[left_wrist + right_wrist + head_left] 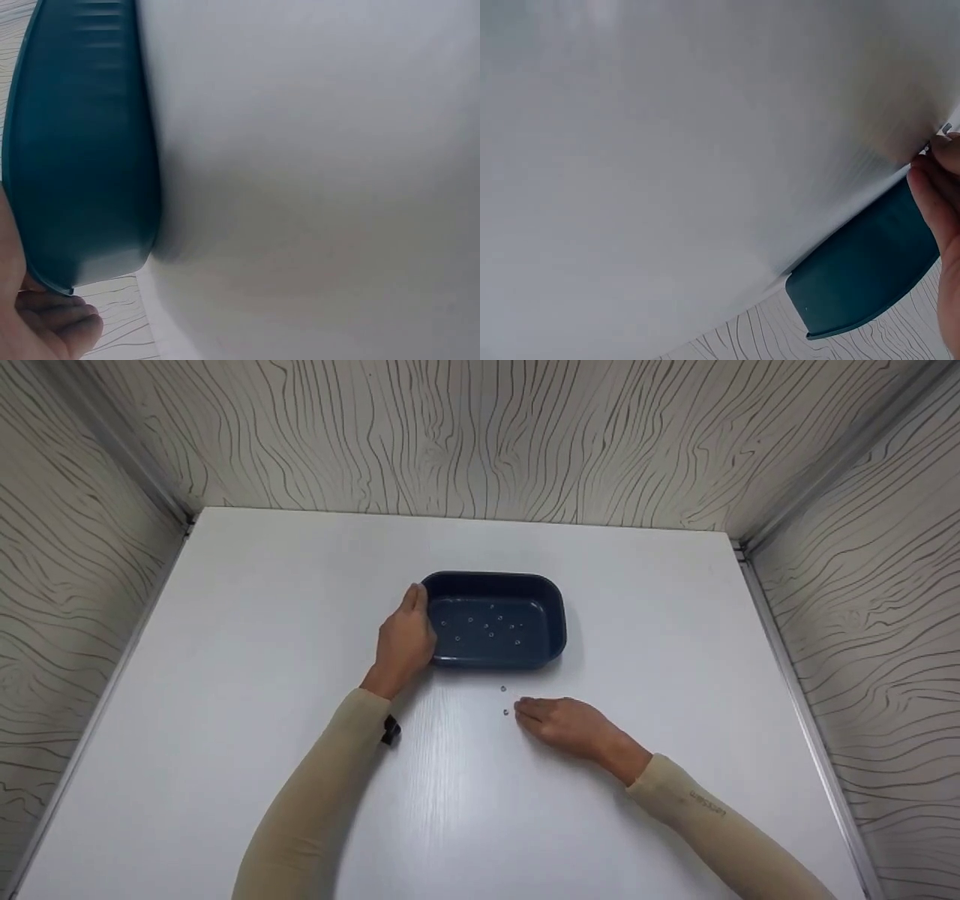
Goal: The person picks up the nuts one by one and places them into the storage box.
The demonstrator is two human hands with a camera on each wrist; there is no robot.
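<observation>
A dark blue rectangular plastic bin [495, 662] sits on the white table, showing teal in the wrist views. My left hand [405, 639] grips its left end, the fingers [64, 326] bent around the rim. Inside the bin lie several tiny metal nuts [491, 634], spread over the floor. My right hand [568, 726] is low over the table in front of the bin. Its thumb and finger pinch a tiny metal nut [928, 148], mostly hidden by the fingertips. Just left of these fingertips lies one loose nut [505, 712]; another nut [503, 688] lies nearer the bin.
White tabletop [225, 660] surrounds the bin on all sides. Wood-grain panels [465, 442] enclose the table at the back and both sides, with grey metal strips along the edges. A small black device [391, 730] is at the left wrist.
</observation>
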